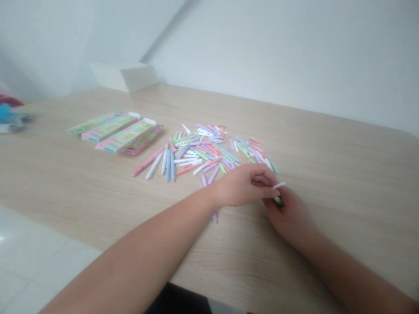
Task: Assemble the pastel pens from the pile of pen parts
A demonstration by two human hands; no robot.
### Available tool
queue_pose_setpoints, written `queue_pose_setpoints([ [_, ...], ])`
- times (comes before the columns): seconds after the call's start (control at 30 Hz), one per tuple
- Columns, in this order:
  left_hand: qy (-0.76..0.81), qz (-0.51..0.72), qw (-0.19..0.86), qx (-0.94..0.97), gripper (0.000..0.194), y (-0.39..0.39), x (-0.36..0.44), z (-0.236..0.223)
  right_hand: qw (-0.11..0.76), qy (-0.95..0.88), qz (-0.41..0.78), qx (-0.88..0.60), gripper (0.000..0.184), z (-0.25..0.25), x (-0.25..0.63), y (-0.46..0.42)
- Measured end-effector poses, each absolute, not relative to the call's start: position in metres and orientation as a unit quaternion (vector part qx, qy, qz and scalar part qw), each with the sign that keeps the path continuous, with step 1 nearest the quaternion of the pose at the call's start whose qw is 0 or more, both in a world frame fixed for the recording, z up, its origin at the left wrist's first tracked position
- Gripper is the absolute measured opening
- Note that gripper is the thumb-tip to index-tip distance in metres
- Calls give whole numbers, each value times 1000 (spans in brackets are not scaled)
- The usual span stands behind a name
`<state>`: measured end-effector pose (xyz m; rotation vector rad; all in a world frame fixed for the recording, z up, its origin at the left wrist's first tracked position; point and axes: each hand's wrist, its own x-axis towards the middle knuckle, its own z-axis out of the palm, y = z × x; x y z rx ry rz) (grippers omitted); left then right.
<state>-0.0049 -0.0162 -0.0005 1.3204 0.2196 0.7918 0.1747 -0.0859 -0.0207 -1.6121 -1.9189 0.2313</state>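
Note:
My left hand (247, 185) is pinched, thumb toward fingertips, around a thin white pen part (279, 185). It meets my right hand (290, 216), whose fingers are curled around something green (278, 200), mostly hidden in the palm. Blur hides whether the white and green pieces touch. Just beyond both hands spreads a heap of slim pen parts (209, 150) in white, purple, green, blue and coral. Left of the heap lie longer pens: a pink pen (148, 162), white pens (154, 165) and blue pens (170, 165). My left wrist partly covers some purple pens (214, 216).
Flat pastel cartons (124, 133) lie side by side at the left on the wooden table (343, 174). A white box (126, 76) stands at the back against the wall. Blurred blue and red items (9, 113) sit at the far left edge.

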Motion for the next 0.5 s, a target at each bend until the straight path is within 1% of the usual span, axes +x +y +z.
queue_pose_setpoints([
  [0.33,83,338,716,605,20,-17,-7,-1,290,-759,40,-582,17,-12,189,-83],
  [0.5,73,304,720,620,17,-18,-12,5,276,-766,50,-578,15,-7,191,-84],
])
